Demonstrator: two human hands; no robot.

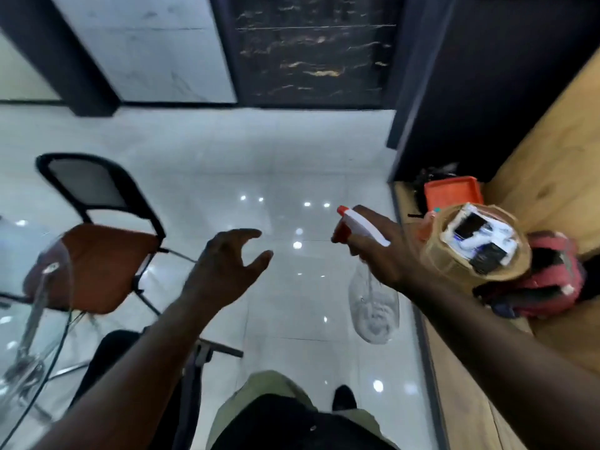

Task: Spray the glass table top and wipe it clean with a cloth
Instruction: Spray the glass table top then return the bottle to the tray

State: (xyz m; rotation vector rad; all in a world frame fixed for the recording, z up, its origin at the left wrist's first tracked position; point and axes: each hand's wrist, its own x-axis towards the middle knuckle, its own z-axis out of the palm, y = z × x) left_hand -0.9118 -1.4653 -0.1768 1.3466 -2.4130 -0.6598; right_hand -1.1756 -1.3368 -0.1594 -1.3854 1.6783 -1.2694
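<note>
Head view looks down on two hands. What has the right hand (pixel 383 254) got?

It grips the spray bottle (pixel 373 306) near the top, fingers curled round it under the red and white sprayer. The bottle hangs over the shiny floor (pixel 259 177).

And the left hand (pixel 224 264)?

It holds nothing. Its fingers are spread and a bit bent, out in the air near the bottle but not touching it.

Where is the glass table (pixel 16 254)?

Way over at the left edge, next to the chair (pixel 97 264) with the brown seat. The bottle is well apart from it.

So is the job done?

I think it is only just starting. The bottle is in hand, but it is not over the glass. I see no cloth at all. Spraying and wiping are both left to do.

What is in the bottle?

It is see-through and blurry, so I can't tell how full it is.

Any other tubs or boxes?

A round brown tub (pixel 438 258) is just beside the right hand, over by the wooden shelf (pixel 552 157). It has white and black packs in it. An orange tray (pixel 453 193) is behind it. I can't see what that holds.
</note>
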